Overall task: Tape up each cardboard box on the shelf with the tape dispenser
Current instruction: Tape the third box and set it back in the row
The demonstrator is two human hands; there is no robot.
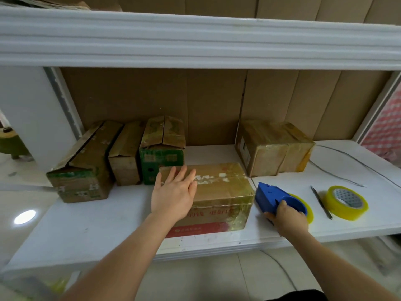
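A taped cardboard box with red print lies at the front middle of the white shelf. My left hand rests flat on its top left part, fingers spread. Just right of the box, my right hand grips the blue tape dispenser, which sits on the shelf with a yellow roll in it. Three boxes stand at the back left: one with open flaps, a narrow brown one, and a green-sided one. A taped box stands at the back right.
A spare roll of yellow tape lies on the shelf at the right, with a pen beside it. A thin wire trails across the shelf's right part. An upper shelf hangs overhead. Cardboard sheets line the back.
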